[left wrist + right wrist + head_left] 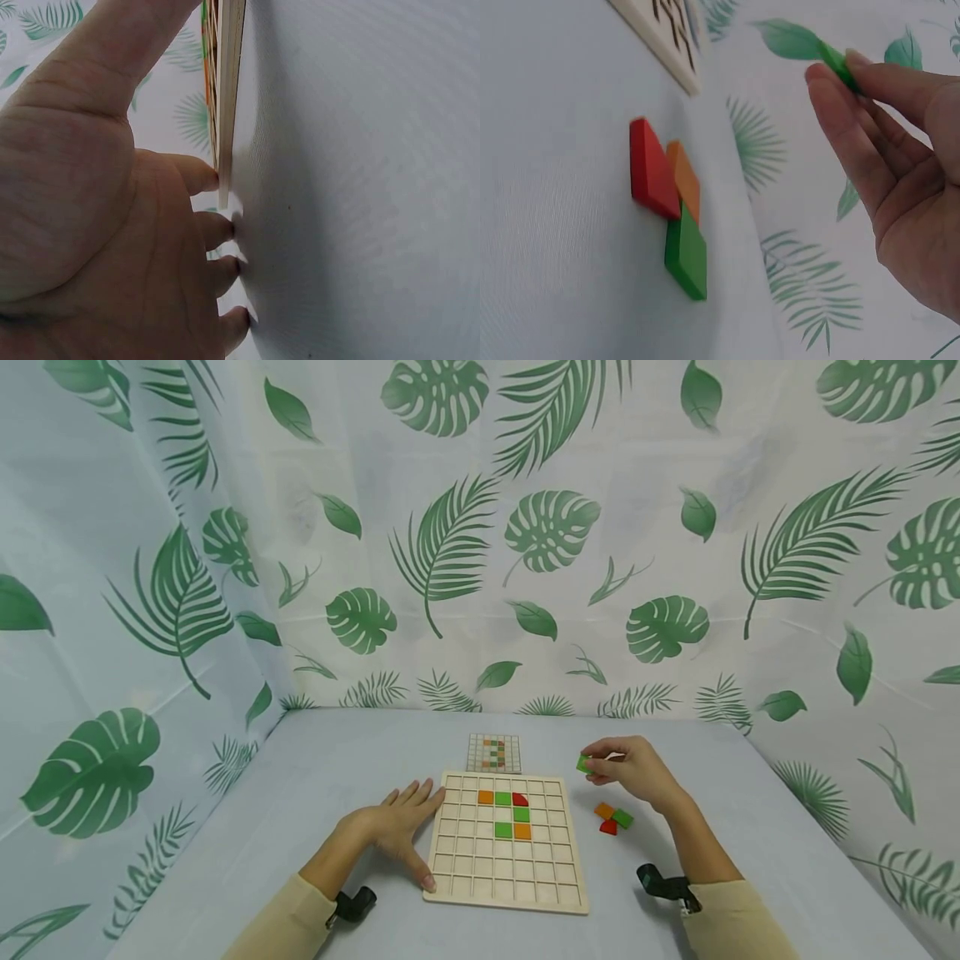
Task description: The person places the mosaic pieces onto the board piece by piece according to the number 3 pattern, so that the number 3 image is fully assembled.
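Note:
My right hand (630, 770) pinches a small green tile (582, 763) between thumb and fingertips, held up to the right of the wooden grid board (487, 887). Spread out at the board's left side, my left hand (393, 827) has its thumb at the near left corner and its index finger farther up that edge. In the left wrist view the fingertips (217, 229) come down at the white surface beside the board. Set in the grid's upper middle are green tiles (503, 831), orange tiles (522, 832) and a red tile with a rounded side (520, 799).
Right of the board lie a loose orange tile (604, 811), a green tile (622, 818) and a red tile (608, 828), close together. Behind the board is a small card (475, 766) printed with a coloured grid. A leaf-patterned curtain (480, 672) borders the table (337, 743).

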Available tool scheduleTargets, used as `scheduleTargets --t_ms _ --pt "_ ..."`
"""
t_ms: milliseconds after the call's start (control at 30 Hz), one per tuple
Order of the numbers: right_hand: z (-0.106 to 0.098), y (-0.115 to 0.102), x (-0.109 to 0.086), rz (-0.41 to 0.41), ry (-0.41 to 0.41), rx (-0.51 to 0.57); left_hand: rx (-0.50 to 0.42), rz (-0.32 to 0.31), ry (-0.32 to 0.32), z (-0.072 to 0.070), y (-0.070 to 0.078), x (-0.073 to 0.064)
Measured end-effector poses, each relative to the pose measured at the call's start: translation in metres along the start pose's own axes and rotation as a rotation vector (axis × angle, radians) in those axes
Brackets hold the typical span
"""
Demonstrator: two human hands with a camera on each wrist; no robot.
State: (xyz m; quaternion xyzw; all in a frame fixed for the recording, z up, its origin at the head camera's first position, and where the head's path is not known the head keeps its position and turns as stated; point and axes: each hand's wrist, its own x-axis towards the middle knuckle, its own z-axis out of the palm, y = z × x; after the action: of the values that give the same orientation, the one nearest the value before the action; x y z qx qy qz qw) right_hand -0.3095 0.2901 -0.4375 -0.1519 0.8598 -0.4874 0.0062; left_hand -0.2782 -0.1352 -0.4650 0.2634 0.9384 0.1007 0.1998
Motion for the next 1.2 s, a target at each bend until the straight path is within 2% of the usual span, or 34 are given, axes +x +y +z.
scheduleTargets --t_ms 133,400,533,700,1033,1200 --pt "0.008 -0.006 0.003 -0.009 0.009 0.051 0.004 -0.003 -0.002 0.000 0.000 0.000" --pt "0.026 -0.021 0.007 -0.037 -0.028 0.015 -0.007 -0.001 -0.004 0.000 -0.001 0.000" --pt "0.037 -0.028 0.007 -0.028 -0.104 0.033 -0.005 0.001 0.000 0.002 -0.003 0.001" --pt "0.048 -0.036 0.007 -0.055 -0.223 0.029 -0.006 0.003 0.004 0.002 -0.004 0.003" --pt "0.067 -0.039 0.006 -0.040 -0.441 0.014 -0.009 0.004 -0.004 0.002 -0.003 0.002" --pt "0.075 -0.042 0.003 -0.051 -0.513 -0.006 -0.016 0.000 -0.003 0.001 -0.003 0.002"
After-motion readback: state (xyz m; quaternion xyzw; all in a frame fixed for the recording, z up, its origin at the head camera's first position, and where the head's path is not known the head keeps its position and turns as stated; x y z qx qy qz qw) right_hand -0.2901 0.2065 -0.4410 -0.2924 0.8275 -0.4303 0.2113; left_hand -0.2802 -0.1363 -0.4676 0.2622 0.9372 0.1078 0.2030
